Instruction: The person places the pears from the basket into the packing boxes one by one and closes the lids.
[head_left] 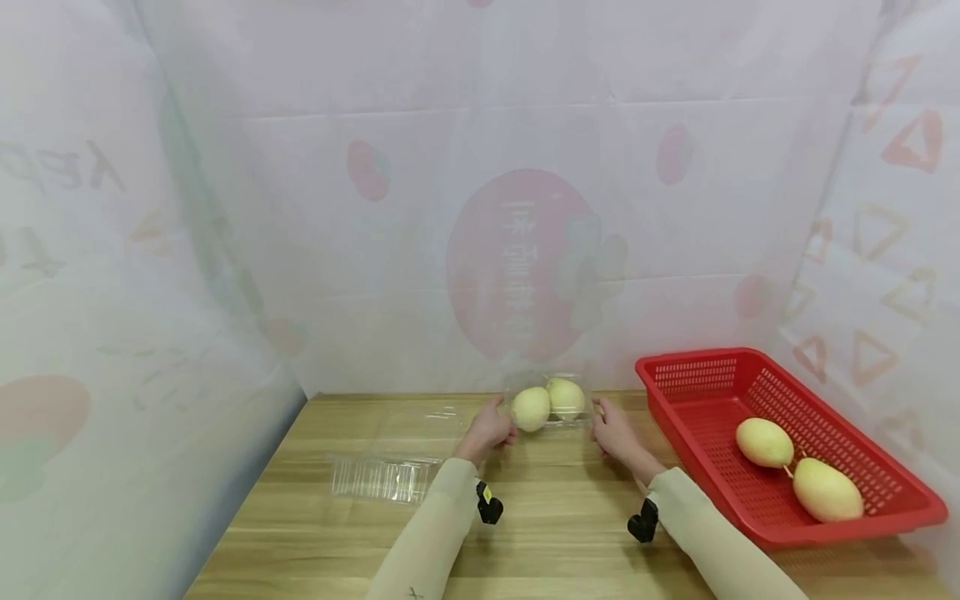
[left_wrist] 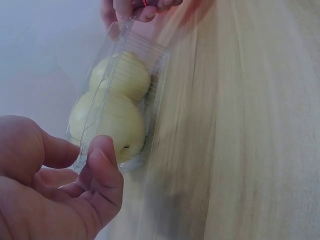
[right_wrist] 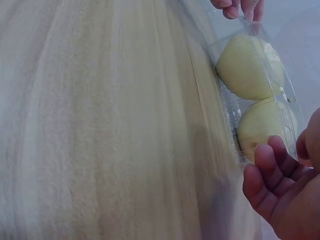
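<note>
Grasping a clear box [head_left: 557,423] of two pears [head_left: 532,409] near the far edge of the worktop [head_left: 555,542] with fingers [left_wrist: 105,172] of left hand [head_left: 491,427] and right hand [head_left: 617,432], with red basket [head_left: 847,534] in head view only.

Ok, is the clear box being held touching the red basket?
Apart. Head view shows the right hand and wooden tabletop between clear box and red basket.

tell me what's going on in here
A person has a clear box between both hands, the left hand and right hand gripping opposite ends. Two pears sit inside it; I can't tell if its lid is snapped shut. Two more pears lie in the red basket on the right, and another clear box is on the table to the left.
</note>
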